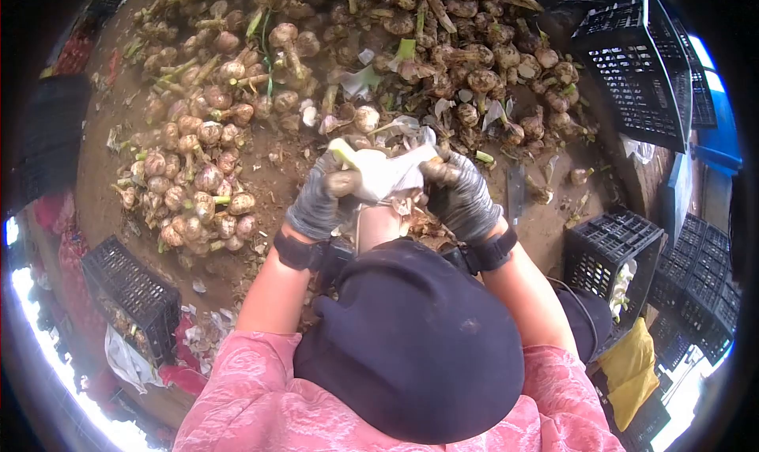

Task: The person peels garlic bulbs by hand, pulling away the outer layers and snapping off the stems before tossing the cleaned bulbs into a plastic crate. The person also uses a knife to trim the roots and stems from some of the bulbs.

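A whitish garlic bulb (386,174) with a short pale green stem is held up between my two gloved hands, above the dirt floor. My left hand (319,197) is closed on its stem side, thumb pressed against it. My right hand (463,197) pinches the opposite side, where loose white skin stands up; the fingertips are partly hidden. Just beyond my hands lies a lighter garlic bulb (367,119) among torn skins. A large heap of soil-covered garlic bulbs (482,57) spreads across the far side.
More garlic (194,183) is piled on the left. A flat dark blade-like thing (516,193) lies right of my right hand. Black crates stand at the right (613,250), far right (632,73) and left (130,290). A yellow cloth (630,369) hangs at lower right.
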Demonstrator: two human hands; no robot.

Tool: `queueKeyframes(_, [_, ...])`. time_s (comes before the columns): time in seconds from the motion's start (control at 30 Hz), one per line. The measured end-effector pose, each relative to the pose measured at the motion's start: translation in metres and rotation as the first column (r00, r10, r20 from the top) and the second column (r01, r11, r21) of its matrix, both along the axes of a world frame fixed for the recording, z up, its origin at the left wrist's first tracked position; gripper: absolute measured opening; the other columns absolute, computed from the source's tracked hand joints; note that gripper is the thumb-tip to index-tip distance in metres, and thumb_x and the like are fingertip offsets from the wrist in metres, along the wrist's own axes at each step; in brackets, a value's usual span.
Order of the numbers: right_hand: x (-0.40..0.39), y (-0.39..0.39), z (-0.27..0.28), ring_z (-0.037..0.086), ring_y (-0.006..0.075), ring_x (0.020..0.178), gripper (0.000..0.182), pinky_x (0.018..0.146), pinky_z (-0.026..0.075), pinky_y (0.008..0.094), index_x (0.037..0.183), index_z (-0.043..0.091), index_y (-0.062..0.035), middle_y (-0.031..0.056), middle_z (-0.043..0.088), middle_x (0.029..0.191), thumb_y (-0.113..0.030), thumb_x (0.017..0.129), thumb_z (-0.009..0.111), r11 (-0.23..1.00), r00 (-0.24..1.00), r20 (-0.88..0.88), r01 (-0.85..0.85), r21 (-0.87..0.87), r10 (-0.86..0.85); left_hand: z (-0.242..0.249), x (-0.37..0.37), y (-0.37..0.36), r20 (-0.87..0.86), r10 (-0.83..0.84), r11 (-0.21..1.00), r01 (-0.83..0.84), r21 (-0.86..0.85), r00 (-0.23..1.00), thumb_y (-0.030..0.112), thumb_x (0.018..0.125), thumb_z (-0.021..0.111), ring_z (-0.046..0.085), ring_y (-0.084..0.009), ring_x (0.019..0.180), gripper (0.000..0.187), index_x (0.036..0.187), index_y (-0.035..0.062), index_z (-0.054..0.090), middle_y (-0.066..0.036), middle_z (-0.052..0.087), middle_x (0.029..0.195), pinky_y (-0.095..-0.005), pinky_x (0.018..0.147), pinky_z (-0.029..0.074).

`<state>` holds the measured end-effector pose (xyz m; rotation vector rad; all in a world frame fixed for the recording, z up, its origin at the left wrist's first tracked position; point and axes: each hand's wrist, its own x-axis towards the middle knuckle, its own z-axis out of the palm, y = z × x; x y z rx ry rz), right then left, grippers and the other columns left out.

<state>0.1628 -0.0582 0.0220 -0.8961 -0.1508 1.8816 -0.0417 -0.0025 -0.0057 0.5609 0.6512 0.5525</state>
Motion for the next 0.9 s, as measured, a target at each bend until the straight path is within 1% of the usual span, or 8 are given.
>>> queueKeyframes(0.03, [0.004,0.000,-0.004,0.057,0.0121,0.072,0.023,0.060,0.048,0.0215,0.101,0.057,0.0004,0.0057,0.060,0.084,-0.014,0.084,0.055,1.000,0.980,-0.196,0.026,-0.014,-0.028,0.008,0.001,0.000,-0.001,-0.001,1.000,0.001,-0.001,1.000,0.037,0.061,0.072,0.057,-0.0198,0.094,0.069,0.112,-0.0036,0.049,-0.011,0.058,0.105,-0.0322,0.084,0.048])
queueKeyframes(0.33, [0.016,0.009,0.001,0.055,0.0177,0.066,0.019,0.066,0.046,0.0344,0.086,0.056,-0.0017,0.0069,0.058,0.076,-0.020,0.085,0.051,0.964,0.952,-0.152,0.263,-0.047,-0.267,0.026,0.008,-0.003,-0.017,0.040,0.984,-0.037,0.176,0.999,0.009,0.065,0.072,0.057,-0.0191,0.094,0.068,0.124,0.0027,0.038,-0.009,0.057,0.104,-0.0324,0.079,0.050])
queueKeyframes(0.43, [0.046,0.010,-0.043,0.054,0.0188,0.063,0.014,0.065,0.047,0.0349,0.081,0.056,-0.0025,0.0061,0.060,0.076,-0.016,0.084,0.055,1.000,0.921,0.388,-0.006,-0.018,0.013,0.020,0.008,-0.008,0.076,0.099,0.980,-0.110,0.164,0.992,0.010,0.065,0.074,0.056,-0.0178,0.095,0.072,0.125,0.0032,0.035,-0.010,0.055,0.107,-0.0321,0.082,0.048])
queueKeyframes(0.47, [0.032,0.009,-0.018,0.058,0.0231,0.065,0.019,0.065,0.048,0.0348,0.093,0.057,-0.0040,0.0101,0.062,0.078,-0.019,0.080,0.060,0.899,0.478,0.842,-0.437,-0.018,0.249,0.013,0.007,-0.009,-0.079,0.117,0.941,-0.085,0.328,0.990,0.008,0.063,0.075,0.056,-0.0182,0.098,0.072,0.124,0.0041,0.037,-0.009,0.055,0.109,-0.0327,0.085,0.047])
queueKeyframes(0.5, [0.017,0.007,0.008,0.061,0.0275,0.068,0.032,0.065,0.050,0.0348,0.104,0.059,-0.0054,0.0142,0.063,0.080,-0.021,0.077,0.064,0.655,-0.185,0.965,-0.709,-0.263,0.187,0.007,0.007,-0.010,-0.227,0.154,0.879,-0.029,0.476,0.962,0.006,0.062,0.076,0.055,-0.0186,0.100,0.071,0.123,0.0050,0.039,-0.008,0.055,0.111,-0.0333,0.088,0.046])
queueKeyframes(0.57, [0.009,0.006,0.024,0.063,0.0276,0.075,0.039,0.066,0.050,0.0341,0.108,0.059,-0.0082,0.0157,0.062,0.085,-0.024,0.074,0.068,0.580,-0.398,0.899,-0.694,-0.427,0.185,0.005,0.009,-0.010,-0.269,0.152,0.880,-0.006,0.475,0.951,0.006,0.060,0.078,0.054,-0.0185,0.101,0.070,0.120,0.0066,0.040,-0.008,0.053,0.112,-0.0329,0.088,0.046])
queueKeyframes(0.77, [-0.011,0.012,0.032,0.061,0.0272,0.066,0.028,0.058,0.048,0.0324,0.094,0.065,-0.0067,0.0112,0.060,0.078,-0.023,0.072,0.069,0.817,-0.082,0.973,-0.561,0.133,-0.215,0.006,0.019,-0.010,-0.305,0.256,0.782,-0.010,0.623,0.917,0.006,0.057,0.080,0.052,-0.0176,0.101,0.071,0.116,0.0069,0.041,-0.007,0.051,0.110,-0.0310,0.087,0.045])
queueKeyframes(0.9, [-0.013,0.003,0.022,0.057,0.0279,0.058,0.014,0.050,0.045,0.0357,0.085,0.061,-0.0059,0.0109,0.057,0.071,-0.012,0.072,0.065,0.768,-0.279,0.883,-0.627,0.131,-0.378,0.009,0.023,-0.015,-0.316,0.222,0.820,-0.001,0.572,0.923,0.006,0.059,0.079,0.052,-0.0174,0.101,0.072,0.119,0.0048,0.041,-0.007,0.051,0.111,-0.0312,0.088,0.044])
